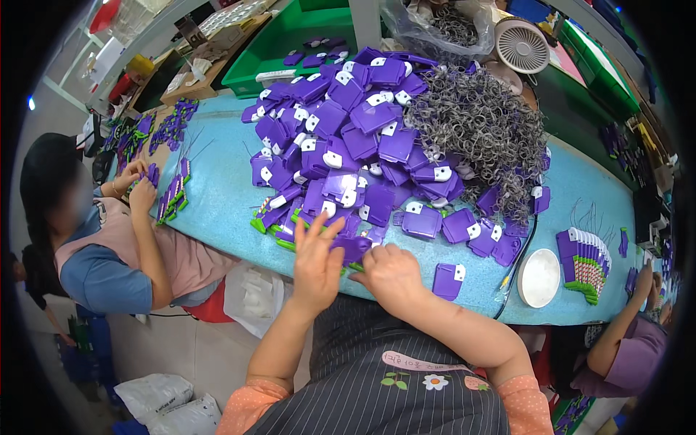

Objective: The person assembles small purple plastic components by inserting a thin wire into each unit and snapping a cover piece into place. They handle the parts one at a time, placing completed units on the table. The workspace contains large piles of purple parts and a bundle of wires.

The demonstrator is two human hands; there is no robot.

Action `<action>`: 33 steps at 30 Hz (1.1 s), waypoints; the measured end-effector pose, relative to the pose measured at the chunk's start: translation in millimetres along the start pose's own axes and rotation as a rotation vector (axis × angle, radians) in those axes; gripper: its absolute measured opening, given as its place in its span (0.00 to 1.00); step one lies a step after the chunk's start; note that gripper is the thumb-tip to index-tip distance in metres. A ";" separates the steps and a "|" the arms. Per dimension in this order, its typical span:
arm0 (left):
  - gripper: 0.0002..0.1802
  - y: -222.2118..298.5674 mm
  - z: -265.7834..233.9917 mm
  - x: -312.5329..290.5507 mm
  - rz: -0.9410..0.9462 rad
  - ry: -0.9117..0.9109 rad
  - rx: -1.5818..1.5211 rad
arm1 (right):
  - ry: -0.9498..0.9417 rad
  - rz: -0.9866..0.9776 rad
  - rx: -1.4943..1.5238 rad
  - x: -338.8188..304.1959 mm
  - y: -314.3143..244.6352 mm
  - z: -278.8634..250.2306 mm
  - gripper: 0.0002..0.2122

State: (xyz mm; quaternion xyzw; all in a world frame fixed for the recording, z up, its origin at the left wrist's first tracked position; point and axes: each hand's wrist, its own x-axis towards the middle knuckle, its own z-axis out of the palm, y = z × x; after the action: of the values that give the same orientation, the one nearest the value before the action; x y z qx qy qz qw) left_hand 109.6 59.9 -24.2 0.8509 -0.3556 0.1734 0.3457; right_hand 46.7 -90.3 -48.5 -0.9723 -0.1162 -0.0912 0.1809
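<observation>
Near the front edge of the table, a purple plastic part is between my two hands. My left hand grips its left side at the thumb, with the other fingers raised and parted. Closed fingers of my right hand are at its right end, their tips partly hidden. A bit of green shows below the part. Beyond my hands rises a heap of flat purple plastic pieces with white corners. Beside my left hand lie purple pieces with green ends. One loose purple piece lies right of my right hand.
Tangled grey metal rings are piled at the back right. A white dish, a black cable and a row of finished-looking purple-green pieces lie to the right. A green bin and fan stand behind. Co-workers sit on both sides.
</observation>
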 end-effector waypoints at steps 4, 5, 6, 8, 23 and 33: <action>0.05 0.4 23.1 -14.4 0.115 -0.086 -0.060 | -0.030 -0.170 0.037 -34.4 11.8 -14.7 0.13; 0.06 5.3 27.2 -17.0 0.152 -0.105 -0.072 | -0.046 -0.162 0.097 -47.9 18.3 -28.5 0.12; 0.08 10.5 34.3 -18.4 0.191 -0.143 -0.094 | -0.062 -0.146 0.151 -62.3 25.9 -46.2 0.12; 0.09 22.0 42.9 -20.2 0.247 -0.201 -0.081 | -0.040 0.017 0.436 -90.8 44.7 -85.1 0.12; 0.19 107.3 58.7 5.3 -0.908 -0.197 -1.873 | 0.265 0.362 1.596 -140.0 34.7 -75.7 0.12; 0.18 96.7 47.0 -12.4 -0.897 -0.593 -1.502 | 0.289 0.587 1.361 -146.5 69.4 -73.6 0.19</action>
State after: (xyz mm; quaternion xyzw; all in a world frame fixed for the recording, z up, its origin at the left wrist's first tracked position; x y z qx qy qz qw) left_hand 33.2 -16.7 -18.9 0.4710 -0.0858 -0.4778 0.7366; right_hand -85.4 -209.0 -36.0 -0.6156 0.1418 -0.0739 0.7717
